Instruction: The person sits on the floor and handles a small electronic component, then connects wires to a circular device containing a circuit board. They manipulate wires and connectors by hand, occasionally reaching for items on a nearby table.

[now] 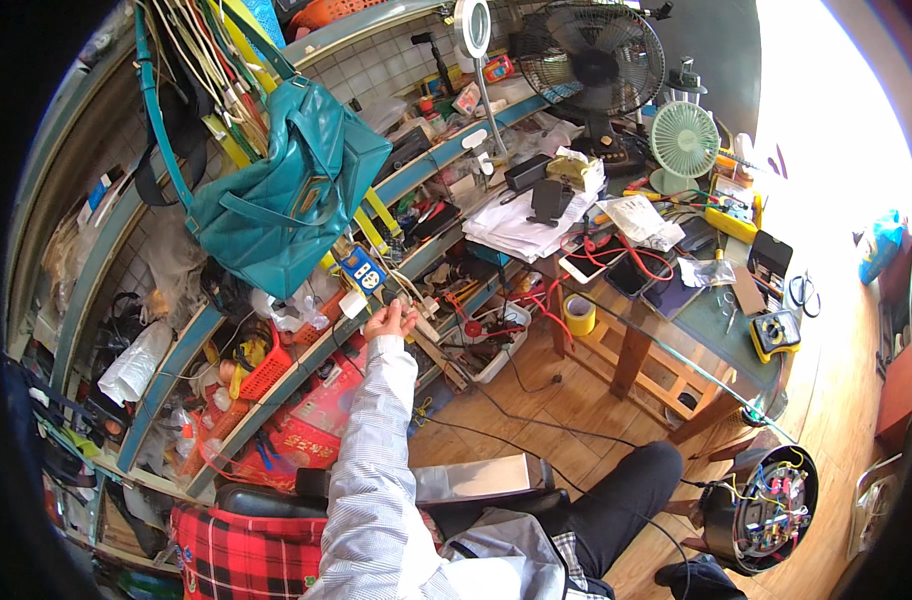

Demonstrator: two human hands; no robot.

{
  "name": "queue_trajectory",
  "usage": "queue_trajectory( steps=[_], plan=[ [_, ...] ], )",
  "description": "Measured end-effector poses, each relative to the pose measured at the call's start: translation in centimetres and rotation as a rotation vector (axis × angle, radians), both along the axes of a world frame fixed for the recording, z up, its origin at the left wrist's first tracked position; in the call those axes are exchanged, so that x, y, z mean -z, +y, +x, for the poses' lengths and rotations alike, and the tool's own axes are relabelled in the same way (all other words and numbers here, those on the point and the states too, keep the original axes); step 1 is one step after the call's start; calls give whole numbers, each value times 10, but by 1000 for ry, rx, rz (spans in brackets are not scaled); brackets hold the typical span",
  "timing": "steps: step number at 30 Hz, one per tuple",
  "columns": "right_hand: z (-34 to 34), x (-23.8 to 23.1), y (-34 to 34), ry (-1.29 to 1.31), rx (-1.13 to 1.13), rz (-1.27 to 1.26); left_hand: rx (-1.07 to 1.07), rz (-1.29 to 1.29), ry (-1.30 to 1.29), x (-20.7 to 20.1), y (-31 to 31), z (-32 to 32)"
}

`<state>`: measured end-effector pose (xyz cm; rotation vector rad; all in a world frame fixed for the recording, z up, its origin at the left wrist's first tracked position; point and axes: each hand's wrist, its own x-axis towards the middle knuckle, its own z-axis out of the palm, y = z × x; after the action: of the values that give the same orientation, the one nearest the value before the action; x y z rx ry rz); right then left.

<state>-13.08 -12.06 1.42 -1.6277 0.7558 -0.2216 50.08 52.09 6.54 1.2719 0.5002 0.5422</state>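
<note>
My left hand (391, 321) reaches out to the shelf edge, its fingers curled together just below a blue-and-white power socket (361, 271). A small dark piece shows at the fingertips, too small to make out. Beside the hand, a white block (353, 304) sits under the socket. Black cords run from near the hand across the floor toward a round black appliance (761, 510) at the lower right, opened up with coloured wires and parts showing inside. My right hand is out of the picture.
A teal handbag (286, 190) hangs over cluttered shelves holding a red basket (268, 368). On the right, the workbench carries papers (526, 218), phones, a yellow multimeter (775, 334), a green fan (684, 140) and a large black fan (592, 66). Yellow tape (580, 315) lies lower down.
</note>
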Motion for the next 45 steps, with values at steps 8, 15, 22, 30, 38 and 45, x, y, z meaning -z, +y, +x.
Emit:
queue_trajectory(
  steps=[8,15,22,30,38,45],
  plan=[
    [3,14,4,-18,-133,-203,-131,92,-232,28,27,37],
    [19,-13,15,-46,-278,-184,-151,132,-223,34,33,42],
    [34,-12,24,58,-153,63,-171,105,-246,23,19,35],
    [40,-13,31,64,-144,120,-189,153,-195,33,44,46],
    [30,-35,44,76,-239,-85,412,-243,-22,90,176,150],
    [23,-42,58,-74,-108,210,357,-116,113,65,169,147]
  ],
)
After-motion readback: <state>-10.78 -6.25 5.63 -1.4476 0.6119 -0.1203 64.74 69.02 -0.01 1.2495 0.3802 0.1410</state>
